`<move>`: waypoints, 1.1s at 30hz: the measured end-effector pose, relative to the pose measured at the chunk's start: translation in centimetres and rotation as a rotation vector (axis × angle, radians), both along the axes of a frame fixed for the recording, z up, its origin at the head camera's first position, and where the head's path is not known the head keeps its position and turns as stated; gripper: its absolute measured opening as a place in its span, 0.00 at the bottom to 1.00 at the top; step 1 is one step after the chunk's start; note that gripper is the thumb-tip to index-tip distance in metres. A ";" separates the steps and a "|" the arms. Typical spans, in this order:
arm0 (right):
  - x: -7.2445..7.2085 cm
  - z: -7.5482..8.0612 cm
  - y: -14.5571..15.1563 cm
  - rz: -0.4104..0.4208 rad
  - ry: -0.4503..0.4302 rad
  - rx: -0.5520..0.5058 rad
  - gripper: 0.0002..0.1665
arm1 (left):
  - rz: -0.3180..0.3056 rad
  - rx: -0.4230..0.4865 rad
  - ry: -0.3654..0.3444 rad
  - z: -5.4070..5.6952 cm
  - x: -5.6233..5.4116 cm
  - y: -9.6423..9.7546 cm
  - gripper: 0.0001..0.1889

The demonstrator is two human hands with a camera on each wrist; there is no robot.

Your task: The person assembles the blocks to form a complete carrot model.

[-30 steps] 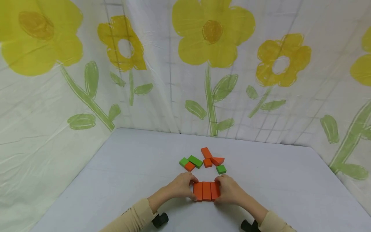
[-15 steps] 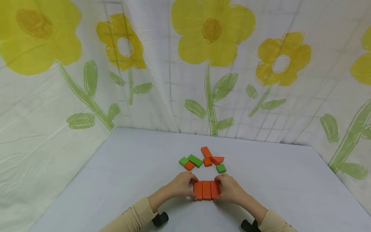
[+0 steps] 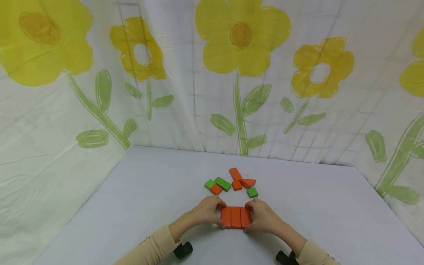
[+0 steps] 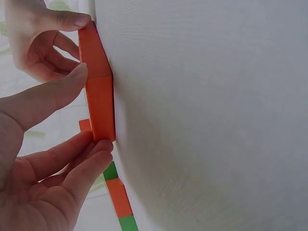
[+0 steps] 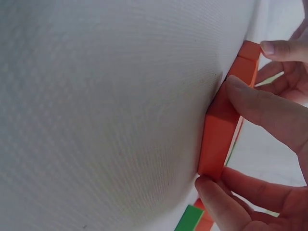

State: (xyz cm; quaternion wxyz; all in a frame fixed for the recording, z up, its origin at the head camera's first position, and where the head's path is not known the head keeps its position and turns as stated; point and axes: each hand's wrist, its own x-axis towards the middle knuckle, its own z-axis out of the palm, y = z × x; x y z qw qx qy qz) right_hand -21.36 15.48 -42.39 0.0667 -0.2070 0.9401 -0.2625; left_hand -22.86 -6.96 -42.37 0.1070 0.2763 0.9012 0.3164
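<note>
Three orange rectangular blocks lie flat side by side on the white table, long sides together: a left block (image 3: 226, 216), a middle block (image 3: 236, 217) and a right block (image 3: 245, 216). With thumb on the near end and fingers on the far end, my left hand (image 3: 207, 211) pinches the left block. My right hand (image 3: 265, 218) holds the right block the same way. In the left wrist view, the left block's outer side (image 4: 101, 108) shows between thumb and fingertips. The right wrist view shows the right block's side (image 5: 215, 144) resting on the table.
Beyond the hands lie loose blocks: a long green block (image 3: 223, 184), a small green block (image 3: 210, 184), an orange cube-like block (image 3: 216, 189), another orange block (image 3: 236, 185), a long orange block (image 3: 235, 174), an orange triangle (image 3: 248, 183) and a green block (image 3: 252, 192).
The three orange blocks have drawn slightly closer, and their near ends line up more evenly. Both hands keep their hold in nearly the same place.
</note>
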 end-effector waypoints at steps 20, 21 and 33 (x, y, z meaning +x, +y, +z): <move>-6.9 1.1 -0.9 0.140 0.132 0.006 0.13 | 0.013 -0.007 -0.006 -0.2 -0.2 -0.2 0.24; -7.3 0.7 -1.2 0.143 0.161 0.021 0.13 | 0.013 -0.004 -0.009 -0.2 -0.2 -0.2 0.24; -7.6 -0.7 -2.0 0.155 0.393 0.103 0.10 | 0.019 -0.002 -0.038 0.0 -0.2 0.0 0.24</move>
